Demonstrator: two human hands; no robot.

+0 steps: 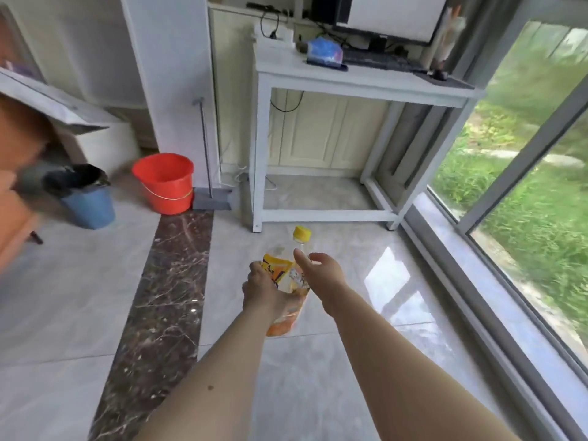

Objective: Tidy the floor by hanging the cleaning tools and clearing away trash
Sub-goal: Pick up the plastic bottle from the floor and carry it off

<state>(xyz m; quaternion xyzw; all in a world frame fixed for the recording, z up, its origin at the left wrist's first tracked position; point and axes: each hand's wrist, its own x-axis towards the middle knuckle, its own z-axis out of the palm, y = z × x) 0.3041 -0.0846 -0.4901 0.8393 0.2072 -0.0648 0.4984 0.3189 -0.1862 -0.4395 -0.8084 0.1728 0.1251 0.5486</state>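
A plastic bottle (297,275) with a yellow cap and an orange-yellow label is held above the tiled floor in the middle of the head view. My left hand (259,289) is wrapped around its lower half. My right hand (321,270) sits beside the bottle's neck with the thumb touching it and the fingers apart. A grey dustpan (212,198) with a long thin handle stands against the white pillar at the back. A blue bin (87,203) lined with a black bag stands at the left.
A red bucket (165,183) stands between the bin and the dustpan. A white desk (359,81) with a monitor and keyboard is at the back. Glass windows (525,173) run along the right. An orange chair (16,173) is at the far left.
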